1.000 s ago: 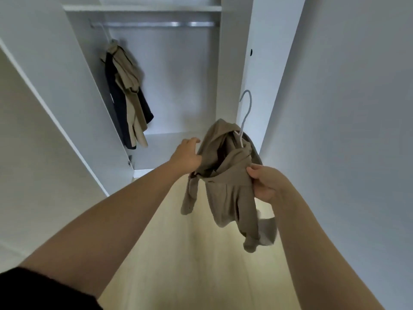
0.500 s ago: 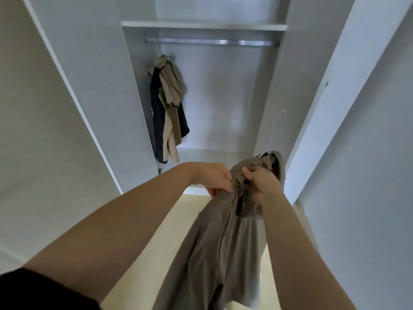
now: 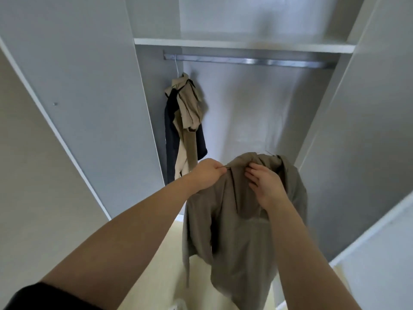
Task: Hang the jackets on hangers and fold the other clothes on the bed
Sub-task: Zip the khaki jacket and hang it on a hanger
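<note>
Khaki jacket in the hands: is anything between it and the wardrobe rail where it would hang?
Nothing visible. The khaki jacket, held by the left hand and right hand, is below the rail with open space between. The hanging clothes sit only at the rail's left end; the rest is bare.

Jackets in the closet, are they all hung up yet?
Not yet. One bunch of jackets already hangs from the rail. The left hand and right hand grip the tan jacket near its collar, not on the rail yet. Left: hooking it up. The folding isn't visible here.
</note>
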`<act>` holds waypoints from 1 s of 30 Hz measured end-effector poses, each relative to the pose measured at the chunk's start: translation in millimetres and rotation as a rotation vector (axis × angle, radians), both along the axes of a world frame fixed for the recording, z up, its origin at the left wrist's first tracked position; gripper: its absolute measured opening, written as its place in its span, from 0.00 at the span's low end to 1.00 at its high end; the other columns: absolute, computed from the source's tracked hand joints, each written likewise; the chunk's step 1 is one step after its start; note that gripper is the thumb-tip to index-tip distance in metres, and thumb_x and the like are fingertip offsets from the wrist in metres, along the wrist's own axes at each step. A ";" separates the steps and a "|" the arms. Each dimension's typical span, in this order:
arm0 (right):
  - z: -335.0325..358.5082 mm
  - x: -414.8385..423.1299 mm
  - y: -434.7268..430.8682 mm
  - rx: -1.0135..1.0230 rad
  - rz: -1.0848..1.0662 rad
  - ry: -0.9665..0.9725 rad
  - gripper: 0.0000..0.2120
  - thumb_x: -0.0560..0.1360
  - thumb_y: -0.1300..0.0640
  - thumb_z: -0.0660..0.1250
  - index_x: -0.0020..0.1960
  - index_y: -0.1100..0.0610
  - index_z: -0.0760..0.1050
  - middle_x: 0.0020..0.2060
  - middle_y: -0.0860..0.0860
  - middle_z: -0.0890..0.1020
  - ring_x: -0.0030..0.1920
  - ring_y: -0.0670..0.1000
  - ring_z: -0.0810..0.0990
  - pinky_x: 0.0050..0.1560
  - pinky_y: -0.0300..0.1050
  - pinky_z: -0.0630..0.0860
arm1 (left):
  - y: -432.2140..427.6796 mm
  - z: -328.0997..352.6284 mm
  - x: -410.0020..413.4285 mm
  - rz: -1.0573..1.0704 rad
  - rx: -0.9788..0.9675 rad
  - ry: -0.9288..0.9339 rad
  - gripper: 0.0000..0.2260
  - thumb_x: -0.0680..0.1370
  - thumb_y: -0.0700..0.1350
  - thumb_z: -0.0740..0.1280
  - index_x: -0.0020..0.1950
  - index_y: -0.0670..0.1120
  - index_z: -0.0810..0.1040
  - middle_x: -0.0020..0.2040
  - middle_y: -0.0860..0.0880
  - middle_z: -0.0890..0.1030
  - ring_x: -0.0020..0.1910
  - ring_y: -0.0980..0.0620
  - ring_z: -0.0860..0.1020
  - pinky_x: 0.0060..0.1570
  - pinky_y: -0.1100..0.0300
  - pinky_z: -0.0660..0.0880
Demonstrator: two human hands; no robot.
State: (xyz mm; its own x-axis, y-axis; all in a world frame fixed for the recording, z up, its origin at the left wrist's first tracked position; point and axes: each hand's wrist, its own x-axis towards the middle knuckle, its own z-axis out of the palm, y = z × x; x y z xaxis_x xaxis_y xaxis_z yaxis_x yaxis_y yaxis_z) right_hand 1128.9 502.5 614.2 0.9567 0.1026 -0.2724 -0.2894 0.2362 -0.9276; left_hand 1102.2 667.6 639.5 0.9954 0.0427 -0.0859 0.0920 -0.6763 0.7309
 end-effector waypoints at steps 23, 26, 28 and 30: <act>3.0 277.0 196.2 -0.562 -0.032 -0.115 0.08 0.77 0.65 0.58 0.46 0.58 0.75 0.40 0.54 0.76 0.40 0.53 0.73 0.39 0.42 0.68 | 170.0 5.5 292.2 -0.002 -0.252 -0.239 0.11 0.81 0.39 0.61 0.39 0.41 0.74 0.36 0.42 0.71 0.38 0.48 0.71 0.42 0.58 0.64; 7.4 297.4 205.1 -0.567 0.013 -0.162 0.21 0.78 0.64 0.56 0.70 0.55 0.68 0.60 0.56 0.75 0.51 0.53 0.74 0.52 0.42 0.67 | 184.2 -7.1 311.0 0.068 -0.308 -0.239 0.10 0.81 0.40 0.61 0.41 0.42 0.75 0.38 0.41 0.73 0.39 0.48 0.72 0.42 0.58 0.66; 9.7 309.7 210.4 -0.602 0.041 -0.201 0.24 0.78 0.65 0.56 0.73 0.55 0.65 0.65 0.55 0.73 0.59 0.55 0.72 0.55 0.42 0.65 | 188.2 -6.9 326.0 0.123 -0.355 -0.243 0.08 0.81 0.40 0.61 0.42 0.42 0.74 0.39 0.42 0.73 0.39 0.48 0.72 0.42 0.59 0.67; 10.8 322.6 215.1 -0.620 0.075 -0.214 0.23 0.78 0.66 0.56 0.73 0.57 0.64 0.66 0.56 0.73 0.61 0.56 0.72 0.54 0.42 0.66 | 192.7 -3.0 342.2 0.172 -0.414 -0.252 0.07 0.80 0.40 0.62 0.42 0.43 0.74 0.39 0.42 0.73 0.39 0.48 0.72 0.42 0.59 0.68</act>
